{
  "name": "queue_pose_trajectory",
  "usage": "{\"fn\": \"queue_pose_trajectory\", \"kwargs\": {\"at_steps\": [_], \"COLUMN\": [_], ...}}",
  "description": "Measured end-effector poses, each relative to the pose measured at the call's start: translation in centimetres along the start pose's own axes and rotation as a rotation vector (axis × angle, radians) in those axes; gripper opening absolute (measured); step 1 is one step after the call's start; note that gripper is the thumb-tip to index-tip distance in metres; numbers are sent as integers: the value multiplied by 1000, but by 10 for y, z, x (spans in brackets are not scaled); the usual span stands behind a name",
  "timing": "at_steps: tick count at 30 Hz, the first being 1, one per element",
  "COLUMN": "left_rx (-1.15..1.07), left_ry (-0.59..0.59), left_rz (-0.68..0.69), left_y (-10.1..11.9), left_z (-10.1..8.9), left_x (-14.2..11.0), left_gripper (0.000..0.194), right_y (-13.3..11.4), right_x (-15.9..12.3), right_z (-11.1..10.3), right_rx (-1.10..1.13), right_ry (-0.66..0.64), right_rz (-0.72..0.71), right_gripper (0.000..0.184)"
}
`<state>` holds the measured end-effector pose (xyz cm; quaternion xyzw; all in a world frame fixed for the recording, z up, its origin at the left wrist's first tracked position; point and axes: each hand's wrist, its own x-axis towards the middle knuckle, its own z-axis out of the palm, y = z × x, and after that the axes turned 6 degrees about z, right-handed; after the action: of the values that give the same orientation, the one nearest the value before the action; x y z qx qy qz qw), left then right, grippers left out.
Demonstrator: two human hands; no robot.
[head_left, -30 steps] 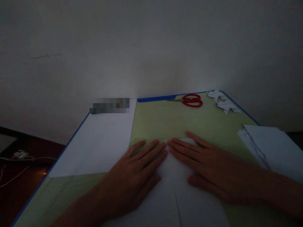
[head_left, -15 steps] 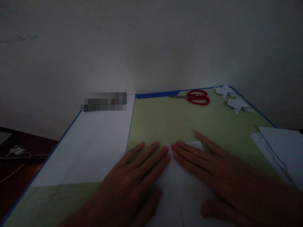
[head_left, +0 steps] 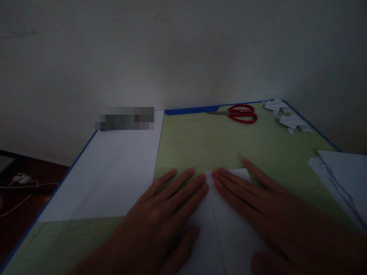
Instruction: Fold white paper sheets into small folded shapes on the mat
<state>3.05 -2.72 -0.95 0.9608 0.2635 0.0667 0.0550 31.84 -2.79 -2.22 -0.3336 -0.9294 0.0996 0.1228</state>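
Observation:
A white sheet of paper [head_left: 213, 214] lies on the table at the bottom centre, with a crease or folded edge running down its middle. My left hand [head_left: 169, 214] rests flat over its left side, fingers stretched out and slightly spread. Over the right side lies my right hand [head_left: 266, 206], also flat, its little finger apart from the others and reaching beyond the paper's edge. The two sets of fingertips come close together near the sheet's far edge, with a small gap between them. My palms and wrists hide much of the paper.
Red-handled scissors [head_left: 242, 114] lie near the back edge of the green table [head_left: 197, 145]. Two folded paper shapes [head_left: 294, 121] sit at the far right corner. A stack of papers [head_left: 344, 175] is at the right, a large white sheet [head_left: 114, 172] at the left with a blurred-out item [head_left: 126, 119] on it.
The fingertips of my two hands have moved slightly apart, my right hand shifting a little to the right. The camera view has tilted slightly. The paper stays flat under both hands.

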Motion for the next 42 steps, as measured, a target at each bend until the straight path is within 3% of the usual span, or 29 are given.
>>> {"fn": "queue_pose_trajectory", "kwargs": {"at_steps": [7, 16, 25, 32, 42], "left_rx": [-12, -29, 49, 49, -4], "left_ry": [4, -14, 42, -8, 10], "left_rz": [-10, 7, 21, 36, 24], "left_y": [1, -3, -1, -4, -12], "left_z": [1, -4, 9, 5, 3], "left_x": [-2, -3, 5, 3, 5], "left_gripper": [72, 75, 53, 58, 58], "right_y": [-3, 15, 21, 22, 24], "right_x": [0, 0, 6, 5, 9], "right_z": [1, -10, -4, -4, -8], "right_rx": [-14, 9, -1, 50, 90], "right_ry": [-4, -56, -51, -82, -81], "right_rz": [-8, -32, -55, -37, -42], "right_gripper": [104, 91, 79, 80, 82]}}
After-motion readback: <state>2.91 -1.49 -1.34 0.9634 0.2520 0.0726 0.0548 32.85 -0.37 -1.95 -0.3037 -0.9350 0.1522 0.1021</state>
